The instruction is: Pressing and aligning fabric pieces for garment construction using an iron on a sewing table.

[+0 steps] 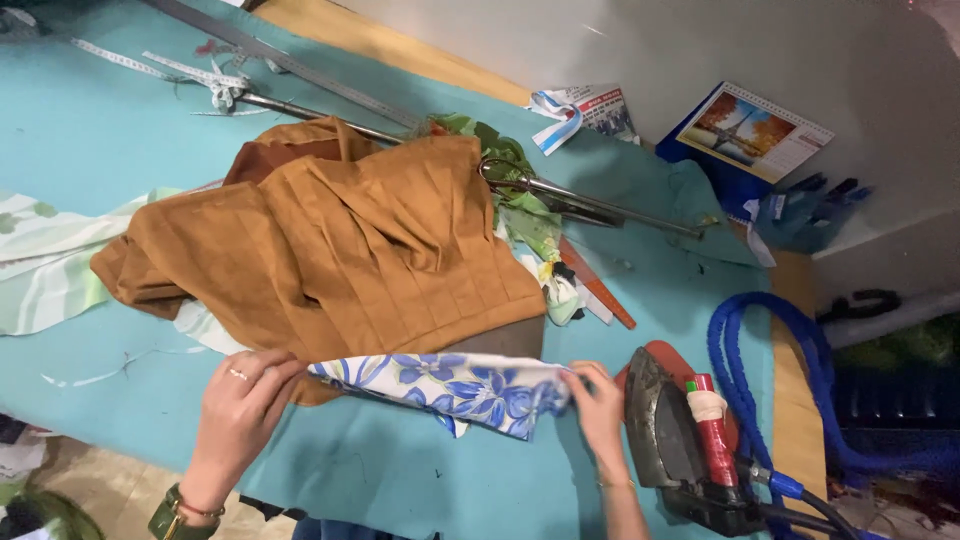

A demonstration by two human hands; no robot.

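Pinching blue floral fabric (455, 388) taut, left hand (238, 412) and right hand (600, 410) gripping opposite ends, lower centre; best kept clear of steam iron (680, 445).

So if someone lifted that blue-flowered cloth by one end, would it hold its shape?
Probably not. The blue-flowered cloth already sags and creases between the left hand and right hand, so it looks thin and floppy. It seems light, and would likely drape or slide.

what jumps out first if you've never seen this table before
A crumpled rust-brown pleated garment fills the middle of the turquoise padded table. Below it, the left hand and right hand hold a white cloth with blue flowers. A dark iron sits right.
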